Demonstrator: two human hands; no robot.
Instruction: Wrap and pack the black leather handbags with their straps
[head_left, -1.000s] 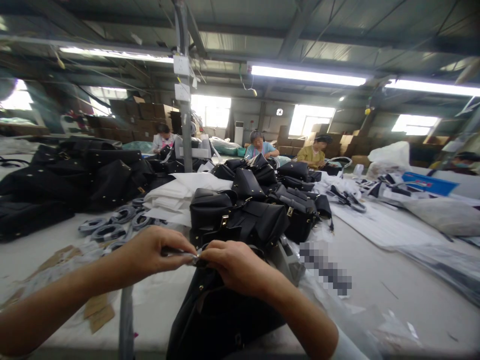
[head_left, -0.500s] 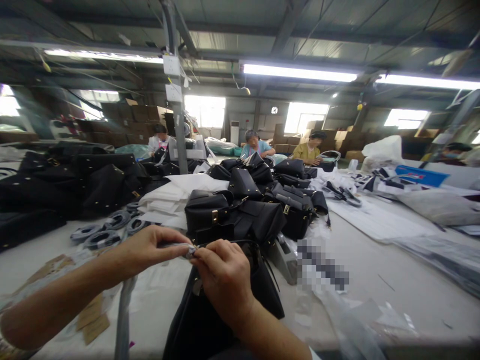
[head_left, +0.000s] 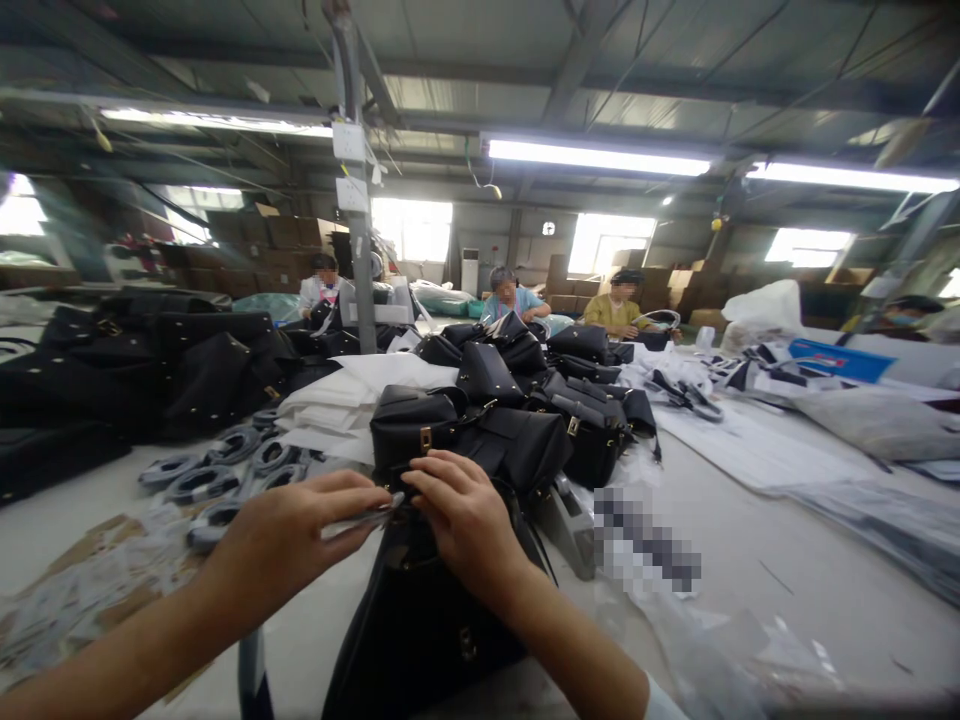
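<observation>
Black bag (head_left: 416, 620) is positioned at lower centre, apparently to present its top within reach. A pale strip (head_left: 358, 521) is pinched by the left hand (head_left: 289, 525), presumably for control; finger closure of the right hand (head_left: 466, 515) cannot be determined.

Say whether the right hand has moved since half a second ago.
Yes: the right hand has moved up in the view, closer to the gold clasp on the piled black bag.
</observation>
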